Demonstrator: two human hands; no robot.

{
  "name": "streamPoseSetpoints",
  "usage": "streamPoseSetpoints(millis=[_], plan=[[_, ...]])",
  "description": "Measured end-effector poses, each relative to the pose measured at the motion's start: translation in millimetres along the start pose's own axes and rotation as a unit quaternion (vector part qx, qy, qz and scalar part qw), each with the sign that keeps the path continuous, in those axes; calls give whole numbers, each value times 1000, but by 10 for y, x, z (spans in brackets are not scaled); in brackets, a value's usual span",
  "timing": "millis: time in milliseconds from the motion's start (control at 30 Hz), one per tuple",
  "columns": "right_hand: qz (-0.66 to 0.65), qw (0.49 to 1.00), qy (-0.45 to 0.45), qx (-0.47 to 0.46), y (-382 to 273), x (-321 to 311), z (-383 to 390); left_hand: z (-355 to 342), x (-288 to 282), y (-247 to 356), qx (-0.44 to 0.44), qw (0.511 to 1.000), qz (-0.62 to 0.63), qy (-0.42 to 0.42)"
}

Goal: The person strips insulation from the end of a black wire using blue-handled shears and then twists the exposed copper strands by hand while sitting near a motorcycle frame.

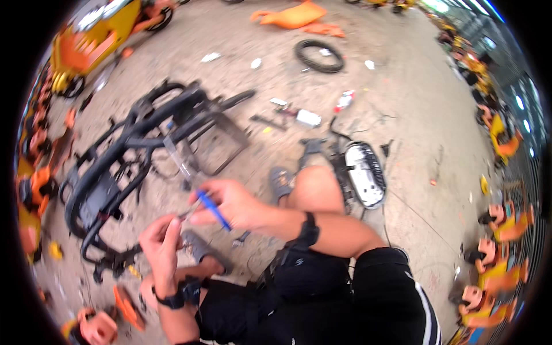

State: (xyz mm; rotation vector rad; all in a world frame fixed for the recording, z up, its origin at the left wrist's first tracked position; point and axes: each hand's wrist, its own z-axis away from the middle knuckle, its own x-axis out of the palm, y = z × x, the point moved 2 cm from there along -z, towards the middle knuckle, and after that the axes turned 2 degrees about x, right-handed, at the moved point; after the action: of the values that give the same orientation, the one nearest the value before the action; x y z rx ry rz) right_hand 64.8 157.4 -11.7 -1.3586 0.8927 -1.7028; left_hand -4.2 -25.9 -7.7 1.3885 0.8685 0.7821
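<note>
In front of my lap, my two hands are close together. My right hand [233, 204] is closed around a tool with a blue handle [214, 210]; blur hides what kind of tool it is. My left hand [160, 241] pinches something small and thin, too blurred to name, near the right fingertips. Just beyond the hands a bare black scooter frame [123, 141] lies on the floor, with tubes, a bracket and some loose wires.
An oblong black and silver part [365, 175] lies right of my knee. Farther off are a tyre [319, 56], a white canister [308, 118], a red-and-white packet [345, 100] and an orange panel [290, 15]. Yellow-orange scooters [95, 40] stand along both sides.
</note>
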Motion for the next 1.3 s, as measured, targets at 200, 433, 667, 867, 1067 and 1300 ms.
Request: streamPoseSetpoints(millis=[200, 433, 667, 867, 1067, 1300], plan=[[59, 998, -12, 23, -158, -37, 90, -48, 281, 409, 157, 975, -138, -72], [84, 996, -30, 1, -144, -53, 97, -24, 273, 362, 109, 977, -171, -70], [-22, 1000, 5, -17, -8, -76, 38, -8, 347, 354, 203, 948, -240, -46], [-14, 999, 31, -14, -20, -40, 21, 31, 350, 316, 139, 976, -167, -7], [-16, 998, 57, -18, -61, -3, 67, 5, 304, 248, 138, 972, -189, -21], [-28, 996, 76, -26, -53, -34, 71, 4, 438, 299, 115, 975, -190, -17]])
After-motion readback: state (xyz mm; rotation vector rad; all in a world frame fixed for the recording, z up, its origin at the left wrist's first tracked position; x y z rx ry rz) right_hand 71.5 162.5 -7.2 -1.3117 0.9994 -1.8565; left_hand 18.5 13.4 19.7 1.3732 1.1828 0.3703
